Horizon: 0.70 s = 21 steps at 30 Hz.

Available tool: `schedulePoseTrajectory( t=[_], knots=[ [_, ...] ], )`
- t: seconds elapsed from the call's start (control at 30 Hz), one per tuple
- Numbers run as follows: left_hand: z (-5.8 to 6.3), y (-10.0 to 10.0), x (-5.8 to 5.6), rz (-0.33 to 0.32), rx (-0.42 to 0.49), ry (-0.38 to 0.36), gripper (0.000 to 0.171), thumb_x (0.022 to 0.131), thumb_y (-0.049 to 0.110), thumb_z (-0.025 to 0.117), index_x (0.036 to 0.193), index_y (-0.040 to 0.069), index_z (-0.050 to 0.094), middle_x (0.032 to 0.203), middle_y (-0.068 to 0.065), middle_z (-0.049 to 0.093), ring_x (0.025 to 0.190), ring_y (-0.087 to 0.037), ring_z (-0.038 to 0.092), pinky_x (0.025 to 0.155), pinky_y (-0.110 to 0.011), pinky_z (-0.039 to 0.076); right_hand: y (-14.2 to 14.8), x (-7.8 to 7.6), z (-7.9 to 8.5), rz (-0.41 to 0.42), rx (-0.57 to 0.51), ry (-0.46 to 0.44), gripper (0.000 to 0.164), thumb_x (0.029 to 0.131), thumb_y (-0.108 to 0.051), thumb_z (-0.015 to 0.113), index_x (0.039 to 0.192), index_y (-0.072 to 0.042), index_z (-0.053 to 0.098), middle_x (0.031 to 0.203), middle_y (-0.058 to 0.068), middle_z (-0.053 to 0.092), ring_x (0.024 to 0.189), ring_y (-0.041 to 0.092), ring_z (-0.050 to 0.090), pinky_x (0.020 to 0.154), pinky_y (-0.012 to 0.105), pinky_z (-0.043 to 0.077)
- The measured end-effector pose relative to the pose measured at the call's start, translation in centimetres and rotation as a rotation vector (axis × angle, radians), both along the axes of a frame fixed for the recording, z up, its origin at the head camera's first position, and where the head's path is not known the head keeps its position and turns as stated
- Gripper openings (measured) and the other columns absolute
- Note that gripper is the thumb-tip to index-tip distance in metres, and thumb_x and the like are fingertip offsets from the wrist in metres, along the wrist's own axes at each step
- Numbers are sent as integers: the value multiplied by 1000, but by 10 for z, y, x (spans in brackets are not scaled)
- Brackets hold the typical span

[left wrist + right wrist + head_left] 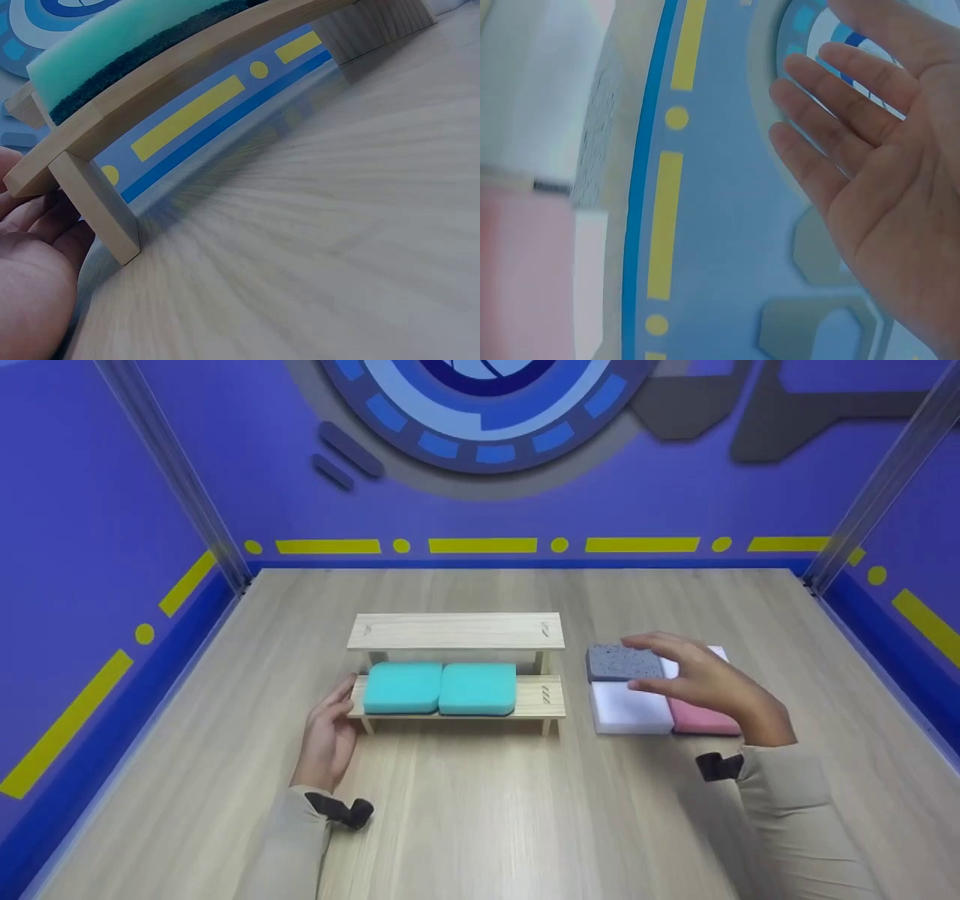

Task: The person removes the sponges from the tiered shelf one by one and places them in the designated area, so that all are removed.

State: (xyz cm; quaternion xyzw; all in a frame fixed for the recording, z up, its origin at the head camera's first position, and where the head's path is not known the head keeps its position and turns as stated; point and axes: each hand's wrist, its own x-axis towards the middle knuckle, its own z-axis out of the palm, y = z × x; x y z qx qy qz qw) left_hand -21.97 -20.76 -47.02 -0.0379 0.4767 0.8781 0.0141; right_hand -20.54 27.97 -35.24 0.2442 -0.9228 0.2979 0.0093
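A small two-step wooden stand (pixel 534 701) has two teal sponges (pixel 478 688) side by side on its lower step. In the left wrist view, a dark scouring layer shows beneath the teal sponge (pixel 124 56). My left hand (pixel 328 735) grips the left end of that step, with fingers above and below the plank end (pixel 45 161). Over on the right, my right hand (pixel 701 675) hovers above a block of sponges, thumb and fingers spread and nothing between them. Below it lie a grey speckled sponge (pixel 621 662), a white sponge (pixel 631 709) and a pink sponge (pixel 705 718).
Another white sponge (pixel 720 652) shows partly behind the right hand. The stand's bare upper step (pixel 456 631) rises behind the teal sponges. Blue panels (pixel 480 521) with yellow markings wall in the wooden table (pixel 457 810) at the back and both sides.
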Motion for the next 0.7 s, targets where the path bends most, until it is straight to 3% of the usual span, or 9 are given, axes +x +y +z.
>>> schedulePoseTrajectory(
  t=[0.33,0.7],
  knots=[
    [-1,0,1,3,18,-6,56,96,-6,28,150,-6,16,162,-11,9,149,-19,8,122,-31,12,-40,-4,4,98,-25,18,57,84,-24,73,134,-5,55,135,14,57,127,34,51,105,51,43],
    [0,0,1,0,22,-2,56,96,-6,27,151,-6,15,162,-11,10,149,-19,9,122,-30,13,-83,-8,4,145,34,-55,55,86,-25,71,135,-8,54,140,12,54,132,33,46,108,52,39]
  ],
)
